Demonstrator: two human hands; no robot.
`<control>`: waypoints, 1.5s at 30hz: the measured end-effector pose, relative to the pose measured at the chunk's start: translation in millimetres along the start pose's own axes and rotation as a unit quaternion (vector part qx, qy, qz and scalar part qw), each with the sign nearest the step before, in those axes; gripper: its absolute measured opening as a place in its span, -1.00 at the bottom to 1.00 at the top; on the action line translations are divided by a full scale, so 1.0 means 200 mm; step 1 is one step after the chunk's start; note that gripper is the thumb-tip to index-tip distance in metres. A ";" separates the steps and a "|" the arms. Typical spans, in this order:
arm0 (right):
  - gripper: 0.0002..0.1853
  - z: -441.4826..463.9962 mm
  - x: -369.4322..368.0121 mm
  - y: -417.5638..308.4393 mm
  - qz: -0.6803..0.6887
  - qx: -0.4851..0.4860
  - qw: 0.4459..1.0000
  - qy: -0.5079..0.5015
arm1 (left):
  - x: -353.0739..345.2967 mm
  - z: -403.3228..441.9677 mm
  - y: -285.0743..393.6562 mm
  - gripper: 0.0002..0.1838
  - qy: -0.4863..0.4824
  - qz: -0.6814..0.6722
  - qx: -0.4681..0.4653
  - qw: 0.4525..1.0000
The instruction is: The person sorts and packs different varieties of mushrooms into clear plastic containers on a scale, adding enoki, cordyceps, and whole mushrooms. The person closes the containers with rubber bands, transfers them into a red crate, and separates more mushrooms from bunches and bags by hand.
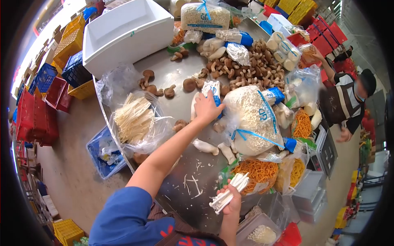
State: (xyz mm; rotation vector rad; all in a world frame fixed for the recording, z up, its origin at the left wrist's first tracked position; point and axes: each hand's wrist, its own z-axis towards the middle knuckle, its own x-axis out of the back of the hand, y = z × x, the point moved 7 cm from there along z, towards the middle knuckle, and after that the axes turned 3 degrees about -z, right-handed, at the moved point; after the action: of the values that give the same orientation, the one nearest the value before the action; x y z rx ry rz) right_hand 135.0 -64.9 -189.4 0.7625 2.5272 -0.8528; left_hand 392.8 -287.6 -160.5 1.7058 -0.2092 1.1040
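My left hand [208, 108] reaches to the middle of the steel table, its fingers and thumb across a small blue-and-white pack of white mushrooms [211, 87]. The palm side is hidden. Low at the right, my right hand [232, 201] is closed round a bunch of long, thin white mushrooms [230, 192], with the stems sticking out past the fingers. Just above that hand lies a bag of orange strand-like mushrooms [258, 174]. A large clear bag of small white mushrooms [252, 117] stands right of my left hand. King oyster mushrooms [205, 146] lie below it.
Brown shiitake mushrooms [256, 61] are heaped at the back. A white foam box [129, 41] stands at the far left, above an opened bag of enoki [133, 119]. A blue bin [102, 153] sits beyond the table edge [117, 145]. A co-worker [342, 98] stands at the right.
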 end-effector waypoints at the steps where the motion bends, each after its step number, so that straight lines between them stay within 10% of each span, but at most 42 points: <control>1: -0.64 0.00 0.01 0.01 -0.002 -0.001 1.000 0.000 | -0.02 0.01 0.01 -0.36 -0.004 0.010 -0.006 1.000; 3: -0.65 -0.02 0.01 -0.01 0.002 0.006 1.000 0.000 | 0.00 0.01 0.03 -0.39 0.033 0.038 -0.057 0.997; 4: -0.66 -0.04 0.01 -0.03 0.005 0.014 1.000 0.002 | 0.11 -0.07 0.08 -0.50 0.209 0.016 -0.156 0.965; 8: -0.67 -0.05 0.11 -0.05 0.013 0.026 1.000 0.012 | -0.05 -0.40 0.13 -0.59 0.060 -0.218 -0.222 0.949; 20: -0.67 -0.13 0.24 0.00 0.064 0.019 0.998 -0.001 | -0.21 -0.47 0.29 -0.66 0.100 -0.348 -0.197 0.911; 26: -0.68 -0.19 0.21 -0.02 0.066 0.021 0.997 -0.025 | -0.26 -0.25 0.55 -0.75 -0.115 -0.413 -0.036 0.903; 34: -0.68 -0.37 0.25 -0.16 0.074 0.083 0.994 0.011 | -0.20 0.38 0.93 -0.76 -0.139 -0.517 0.132 0.834; 35: -0.68 -0.40 0.29 -0.17 0.078 0.094 0.992 0.016 | 0.11 0.34 0.98 -0.75 -0.080 -0.309 -0.121 0.940; 36: -0.67 -0.42 0.33 -0.17 0.081 0.103 0.991 0.022 | 0.40 0.20 1.06 -0.72 -0.017 -0.066 -0.363 0.929; 37: -0.66 -0.43 0.38 -0.17 0.080 0.104 0.990 0.040 | 0.41 0.35 0.97 -0.72 -0.131 -0.350 -0.124 0.919; 38: -0.65 -0.43 0.43 -0.17 0.079 0.108 0.989 0.061 | 0.43 0.43 0.86 -0.72 -0.082 -0.630 0.135 0.760; 45: -0.68 -0.36 0.61 -0.16 0.106 0.106 0.986 0.072 | 0.77 1.13 0.52 -0.80 -0.023 -0.471 -0.150 0.869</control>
State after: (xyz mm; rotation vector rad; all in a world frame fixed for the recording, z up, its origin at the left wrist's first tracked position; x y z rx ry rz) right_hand 8.9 5.0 -182.0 1.1757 2.4427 -1.0372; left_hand 543.8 -464.1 17.1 1.2822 0.3856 0.2716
